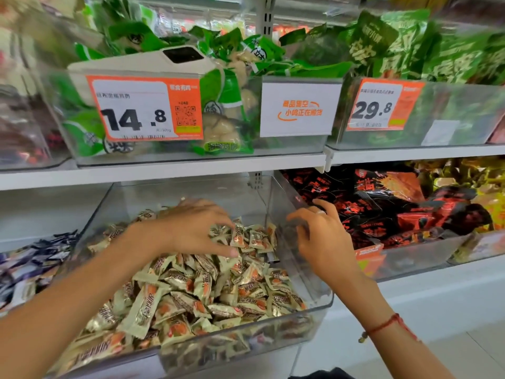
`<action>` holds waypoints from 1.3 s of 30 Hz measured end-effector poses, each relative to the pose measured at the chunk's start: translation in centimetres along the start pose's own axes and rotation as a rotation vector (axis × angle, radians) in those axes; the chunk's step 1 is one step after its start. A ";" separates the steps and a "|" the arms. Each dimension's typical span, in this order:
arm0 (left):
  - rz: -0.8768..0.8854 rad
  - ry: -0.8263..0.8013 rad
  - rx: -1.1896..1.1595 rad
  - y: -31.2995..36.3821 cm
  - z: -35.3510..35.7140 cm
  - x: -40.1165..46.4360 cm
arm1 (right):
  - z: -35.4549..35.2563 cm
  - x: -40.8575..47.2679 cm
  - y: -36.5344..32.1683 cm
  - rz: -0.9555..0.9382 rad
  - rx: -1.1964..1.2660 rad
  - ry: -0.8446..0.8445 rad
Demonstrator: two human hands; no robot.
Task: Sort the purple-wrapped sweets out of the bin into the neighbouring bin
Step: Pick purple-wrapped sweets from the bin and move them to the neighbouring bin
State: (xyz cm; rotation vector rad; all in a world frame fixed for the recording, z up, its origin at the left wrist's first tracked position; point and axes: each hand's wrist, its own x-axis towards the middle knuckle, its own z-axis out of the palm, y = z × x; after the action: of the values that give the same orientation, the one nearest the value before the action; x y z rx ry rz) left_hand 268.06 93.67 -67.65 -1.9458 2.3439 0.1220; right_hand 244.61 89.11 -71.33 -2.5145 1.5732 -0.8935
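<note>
Purple-wrapped sweets [41,255] lie heaped in the neighbouring bin [16,302], left of both my hands. My left hand [196,228] rests, fingers curled, on the cream-wrapped sweets [196,291], too many to count, in the clear bin [314,302]; whether it grips one I cannot tell. My right hand [322,236] hovers relaxed, grasping nothing, at that bin's right wall.

Head camera looks down, close over the bin [314,302] and shelves [191,170]

Bright, even light; edges blurred and bowed; faint glare.
</note>
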 end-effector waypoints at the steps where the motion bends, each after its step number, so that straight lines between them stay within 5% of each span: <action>1: 0.061 0.036 -0.049 0.9 0.4 1.0 | 0.0 0.0 0.0 0.002 0.007 0.006; 4: 0.180 0.049 -0.180 3.6 2.6 4.5 | 0.1 0.0 0.1 0.012 0.037 0.035; 7: 0.247 -0.053 -0.037 4.8 5.3 7.8 | 0.1 -0.1 0.3 0.028 0.069 0.039; 11: 0.213 -0.053 0.205 4.2 6.8 10.2 | 0.3 -0.2 0.3 0.037 0.106 0.052; 15: 0.119 0.064 0.120 3.4 7.1 10.6 | 0.3 0.0 0.3 0.049 0.122 0.040; 22: 0.006 0.265 -0.635 1.6 3.8 5.8 | 0.7 0.0 0.3 -0.029 0.090 0.100; 25: -0.026 0.272 -1.019 2.4 1.0 1.7 | 0.7 0.2 0.5 -0.152 -0.005 0.255; 27: -0.015 0.272 -1.048 3.1 -0.1 -1.0 | 0.3 0.1 -0.1 -0.223 -0.049 0.351; 33: -0.030 0.514 -1.214 4.8 -0.8 -4.2 | -1.3 -1.1 -6.6 -0.081 0.781 -0.050; 39: -0.065 0.511 -1.168 2.7 -0.6 -4.1 | -1.1 -0.2 -7.6 0.032 1.054 0.018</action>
State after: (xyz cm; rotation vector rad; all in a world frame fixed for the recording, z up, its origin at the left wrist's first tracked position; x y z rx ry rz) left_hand 266.13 98.05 -66.53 -2.7317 2.8124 1.4232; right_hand 250.15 93.27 -67.99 -1.6985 0.7656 -1.2767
